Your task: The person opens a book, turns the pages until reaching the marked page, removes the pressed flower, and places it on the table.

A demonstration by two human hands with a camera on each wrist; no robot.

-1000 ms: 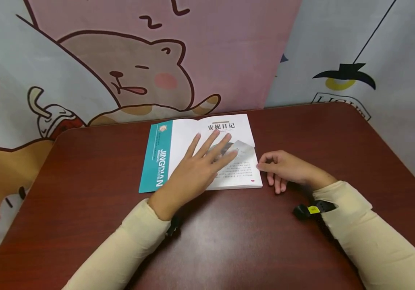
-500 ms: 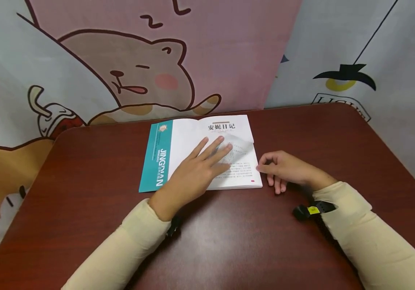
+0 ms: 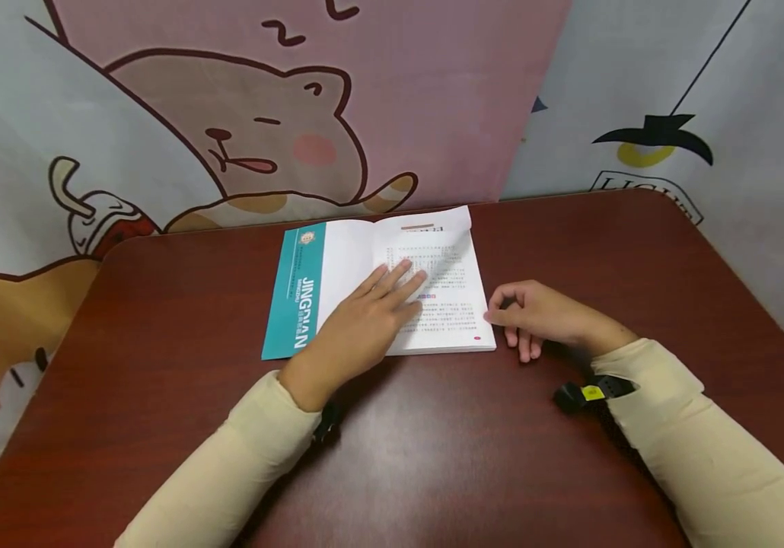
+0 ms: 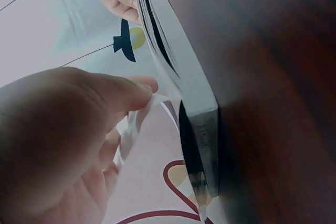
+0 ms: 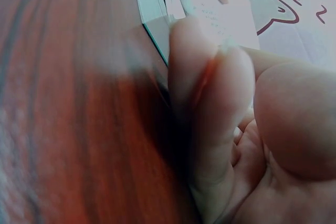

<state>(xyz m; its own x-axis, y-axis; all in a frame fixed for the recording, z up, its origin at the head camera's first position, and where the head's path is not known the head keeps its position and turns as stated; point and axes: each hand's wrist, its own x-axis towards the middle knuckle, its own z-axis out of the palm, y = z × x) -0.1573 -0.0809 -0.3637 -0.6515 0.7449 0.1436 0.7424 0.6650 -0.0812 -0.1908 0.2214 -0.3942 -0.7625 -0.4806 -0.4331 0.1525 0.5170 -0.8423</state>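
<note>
An open book (image 3: 463, 320) with a teal left flap (image 3: 287, 297) lies on the table. My left hand (image 3: 358, 327) is over its right-hand page, fingers spread. In the left wrist view, a curled page (image 4: 137, 124) runs between the left thumb and fingers. Seen from the head, this page bends leftward, with printed text in view and its titled top still at the back. The right hand (image 3: 536, 316) stays at the book's right edge, thumb and forefinger together on it, other fingers bent down toward the table. Those fingertips (image 5: 184, 40) look blurred in the right wrist view.
A dark red-brown wooden table (image 3: 433, 457) carries the book near its far edge. Behind it hangs a cloth (image 3: 426, 99) with cartoon animals. A black wrist device (image 3: 573, 397) with a yellow label sits below the right sleeve (image 3: 666, 388).
My left hand has slid a little down and left, drawing the page over. More text shows on the right side, and the title is mostly covered. The right hand has stayed put.
</note>
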